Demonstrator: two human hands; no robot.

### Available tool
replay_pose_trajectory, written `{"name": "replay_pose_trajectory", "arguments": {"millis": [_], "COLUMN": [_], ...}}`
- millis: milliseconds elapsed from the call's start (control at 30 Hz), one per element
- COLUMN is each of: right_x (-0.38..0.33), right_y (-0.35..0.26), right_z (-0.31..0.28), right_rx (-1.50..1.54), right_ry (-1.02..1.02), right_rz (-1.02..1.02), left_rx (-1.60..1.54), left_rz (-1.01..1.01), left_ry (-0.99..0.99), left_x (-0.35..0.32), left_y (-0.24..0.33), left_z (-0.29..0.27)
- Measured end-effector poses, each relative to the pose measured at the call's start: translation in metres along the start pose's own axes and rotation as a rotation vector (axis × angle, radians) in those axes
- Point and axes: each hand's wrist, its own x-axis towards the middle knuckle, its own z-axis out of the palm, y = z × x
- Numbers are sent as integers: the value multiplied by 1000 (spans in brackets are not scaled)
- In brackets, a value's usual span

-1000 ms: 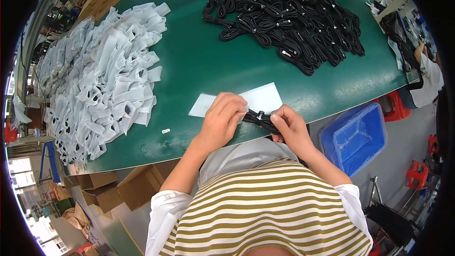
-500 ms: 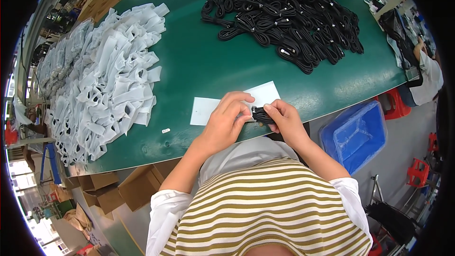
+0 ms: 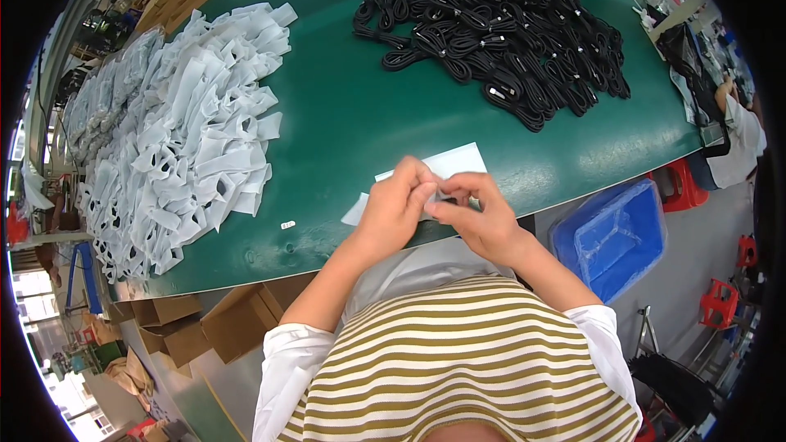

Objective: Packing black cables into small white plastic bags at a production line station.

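My left hand (image 3: 395,206) and my right hand (image 3: 483,217) meet over the table's near edge, fingers curled together. A bit of the coiled black cable (image 3: 449,199) shows between them, with whitish sheet material around it. My fingers hide most of the bundle. Behind my hands a white sheet (image 3: 458,160) lies on the table. A smaller white flap (image 3: 355,210) sticks out to the left of my left hand. Both hands are closed in a pinch at the cable and the white material.
A large heap of white wrapped bundles (image 3: 192,127) covers the table's left. Black coiled cables (image 3: 508,33) are piled at the far right of the green table (image 3: 336,106). A small white tag (image 3: 287,224) lies near the front. A blue bin (image 3: 610,237) and cardboard boxes (image 3: 233,323) stand below.
My hands have come closer together and the cable is now mostly covered. The white material on the left has shifted, with only a small flap showing there.
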Motion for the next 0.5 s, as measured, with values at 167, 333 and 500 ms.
{"name": "replay_pose_trajectory", "arguments": {"millis": [167, 333, 500], "right_x": [20, 28, 47], "right_y": [-7, 2, -4], "right_z": [-6, 4, 6], "right_rx": [111, -5, 617], "right_ry": [233, 171, 289], "right_rz": [83, 37, 327], "left_rx": [-893, -990, -1041], "left_rz": [346, 362, 233], "left_ry": [-53, -8, 34], "left_x": [14, 18, 11], "left_y": [-9, 2, 0], "left_z": [-2, -2, -8]}}
